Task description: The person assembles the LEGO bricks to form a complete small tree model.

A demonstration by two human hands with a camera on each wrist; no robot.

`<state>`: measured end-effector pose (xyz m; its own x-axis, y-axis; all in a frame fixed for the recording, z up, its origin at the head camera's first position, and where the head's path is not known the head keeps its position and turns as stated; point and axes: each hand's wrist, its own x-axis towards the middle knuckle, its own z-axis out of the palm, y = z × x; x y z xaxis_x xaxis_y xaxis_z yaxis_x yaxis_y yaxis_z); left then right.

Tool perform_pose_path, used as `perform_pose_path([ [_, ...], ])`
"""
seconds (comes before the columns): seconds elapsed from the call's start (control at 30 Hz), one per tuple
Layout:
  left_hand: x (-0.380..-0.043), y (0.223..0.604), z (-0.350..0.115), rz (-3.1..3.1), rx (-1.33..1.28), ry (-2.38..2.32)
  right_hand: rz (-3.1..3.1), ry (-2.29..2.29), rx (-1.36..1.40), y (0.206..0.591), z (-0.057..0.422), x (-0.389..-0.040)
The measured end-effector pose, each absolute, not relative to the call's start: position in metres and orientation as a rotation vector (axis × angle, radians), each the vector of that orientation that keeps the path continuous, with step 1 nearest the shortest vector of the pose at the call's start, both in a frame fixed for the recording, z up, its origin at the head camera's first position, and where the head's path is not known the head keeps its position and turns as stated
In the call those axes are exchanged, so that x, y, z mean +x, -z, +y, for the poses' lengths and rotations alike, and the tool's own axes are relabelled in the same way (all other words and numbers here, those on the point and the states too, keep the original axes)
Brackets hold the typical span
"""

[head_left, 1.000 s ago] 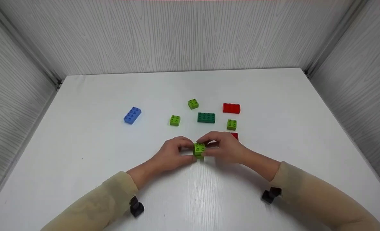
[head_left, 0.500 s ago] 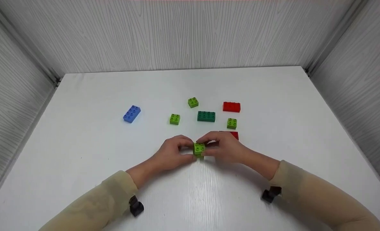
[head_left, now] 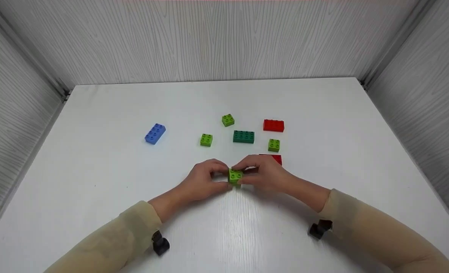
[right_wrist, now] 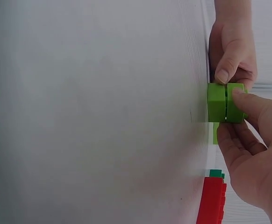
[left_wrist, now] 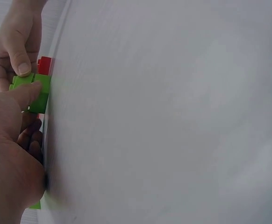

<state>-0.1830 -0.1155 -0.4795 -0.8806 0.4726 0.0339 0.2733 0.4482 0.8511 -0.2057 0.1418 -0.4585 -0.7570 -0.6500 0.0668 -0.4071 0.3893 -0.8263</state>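
Two lime-green toy bricks are stacked one over the other on the table: the upper brick (right_wrist: pixel 236 108) and the lower brick (right_wrist: pixel 216 103). A thin gap shows between them in the right wrist view. From the left, my left hand (head_left: pixel 203 182) pinches the lower brick between thumb and fingers. My right hand (head_left: pixel 266 175) grips the upper brick from the other side, its thumb against the near face. Behind the right hand lies a red brick (head_left: pixel 277 159), partly hidden by it.
Farther back on the white table (head_left: pixel 114 212) lie a blue brick (head_left: pixel 155 134), a dark green brick (head_left: pixel 243 137), another red brick (head_left: pixel 273 125) and three small lime-green bricks (head_left: pixel 206 140) (head_left: pixel 228 120) (head_left: pixel 274 145). Grey wood-grain panels (head_left: pixel 216 41) enclose the back and sides.
Both hands stay on the two bricks with barely any movement. The head view has tilted slightly, so the loose bricks appear a little higher and more of the near red brick shows.
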Motion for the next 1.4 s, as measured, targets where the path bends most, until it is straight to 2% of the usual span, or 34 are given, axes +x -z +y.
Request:
perform_pose_path([
  [0.53, -0.1819, 0.4783, -0.1170, 2.434, 0.639, -1.482, 2.381, 1.288, -0.768, 0.4544, 0.1446, -0.2019],
  [1.4, -0.1874, 0.4786, -0.1179, 2.402, 0.727, -1.492, 2.336, 1.315, -0.770, 0.4568, 0.1454, -0.2037],
])
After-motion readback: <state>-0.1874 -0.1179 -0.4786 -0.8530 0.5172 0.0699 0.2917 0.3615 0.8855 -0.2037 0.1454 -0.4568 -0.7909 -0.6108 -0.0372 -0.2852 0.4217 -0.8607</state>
